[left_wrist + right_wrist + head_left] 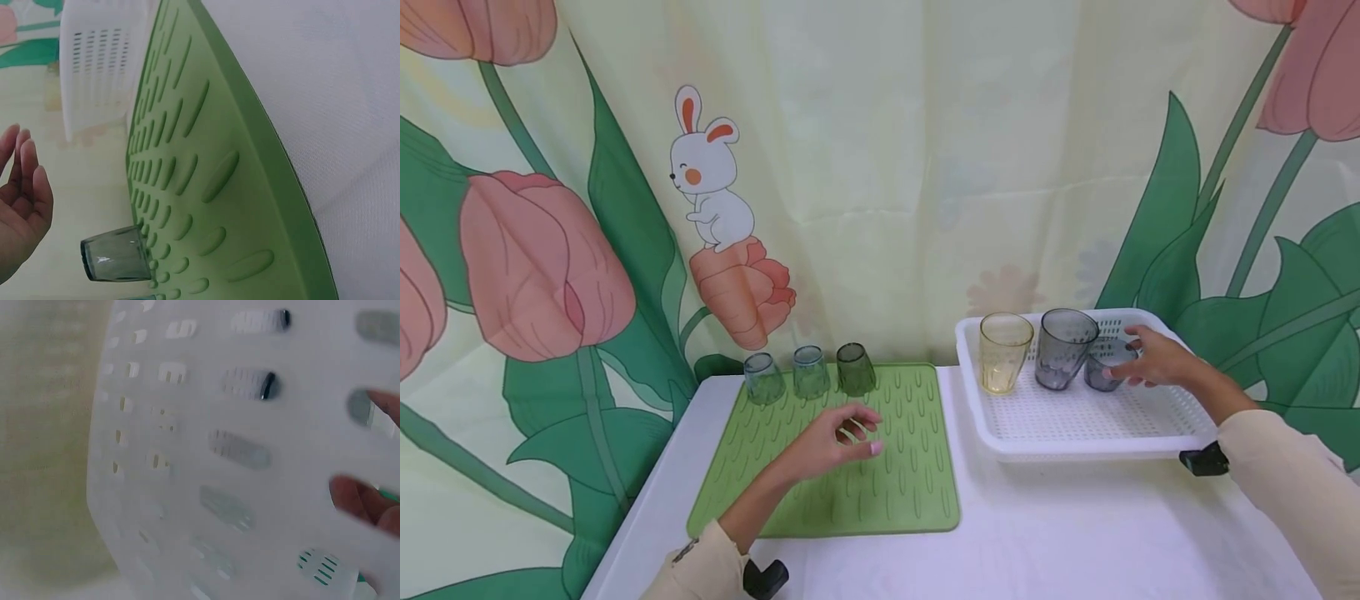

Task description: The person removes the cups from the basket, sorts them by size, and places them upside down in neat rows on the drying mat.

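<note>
Grey small glass (1097,373) stands at the right hand (1159,358).

forward-down head view, close wrist views, basket (1090,423) shared

In the head view, part of the small grey glass (1097,377) is covered by the right hand (1161,360), and whether it is touched cannot be told. A patch of the green mat (917,500) is hidden behind the left hand (835,440). The sleeves (1273,467) and desk (1037,525) are cut off by the picture's edges. In the left wrist view, the left hand is cropped at the left, and another glass (139,298) is barely caught at the bottom. In the right wrist view, only parts of the fingers (351,495) are shown, blurred, and dark shapes in the slots of the white basket (306,419) cannot be identified.
</note>
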Tool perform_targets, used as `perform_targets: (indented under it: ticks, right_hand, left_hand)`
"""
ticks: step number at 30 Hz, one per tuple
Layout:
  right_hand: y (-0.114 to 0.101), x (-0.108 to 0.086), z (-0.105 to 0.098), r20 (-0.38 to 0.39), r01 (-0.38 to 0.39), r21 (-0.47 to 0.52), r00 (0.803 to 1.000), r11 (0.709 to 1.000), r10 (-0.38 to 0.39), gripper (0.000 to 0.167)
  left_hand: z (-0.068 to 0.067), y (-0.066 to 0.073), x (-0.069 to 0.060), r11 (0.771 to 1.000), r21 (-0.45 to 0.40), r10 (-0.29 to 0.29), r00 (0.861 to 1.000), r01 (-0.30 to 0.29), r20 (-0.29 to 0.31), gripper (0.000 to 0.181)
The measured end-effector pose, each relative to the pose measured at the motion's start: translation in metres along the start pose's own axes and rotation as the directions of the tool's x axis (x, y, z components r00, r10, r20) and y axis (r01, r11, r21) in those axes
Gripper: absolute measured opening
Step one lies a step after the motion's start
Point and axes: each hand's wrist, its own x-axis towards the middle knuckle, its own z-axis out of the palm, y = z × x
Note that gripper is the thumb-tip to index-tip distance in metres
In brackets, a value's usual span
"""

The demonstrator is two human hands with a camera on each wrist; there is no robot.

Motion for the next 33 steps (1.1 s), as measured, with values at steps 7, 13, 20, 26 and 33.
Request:
perform_targets:
  ticks: [7, 13, 20, 26, 33]
  right_hand:
    - [0.001, -0.001, 0.000, 0.006, -0.021, -0.053, 1.000, 0.998, 0.022, 0.106]
    - [0.002, -0.007, 0.005, -0.003, -0.002, -0.076, 1.000, 0.997, 0.002, 0.101]
    - [0.005, -0.014, 0.011, -0.030, 0.027, -0.080, 0.999, 0.996, -0.030, 0.099]
    - [0.000, -0.022, 0.017, -0.038, 0.054, -0.053, 0.998, 0.997, -0.057, 0.095]
    - [-0.006, -0.037, 0.019, -0.082, 0.096, -0.002, 0.992, 0.995, -0.096, 0.090]
  left_hand:
    - [0.003, -0.002, 0.002, 1.000, 0.011, 0.001, 1.000, -0.001, -0.001, 0.036]
    - [0.007, -0.001, 0.004, 1.000, 0.011, -0.005, 1.000, 0.005, 0.008, 0.037]
    - [0.012, 0.000, 0.010, 1.000, 0.003, -0.007, 1.000, 0.007, 0.019, 0.035]
    - [0.015, 0.002, 0.015, 1.000, -0.016, 0.005, 1.000, -0.004, 0.029, 0.035]
    - [0.018, 0.002, 0.018, 0.999, -0.020, 0.033, 0.999, -0.032, 0.040, 0.033]
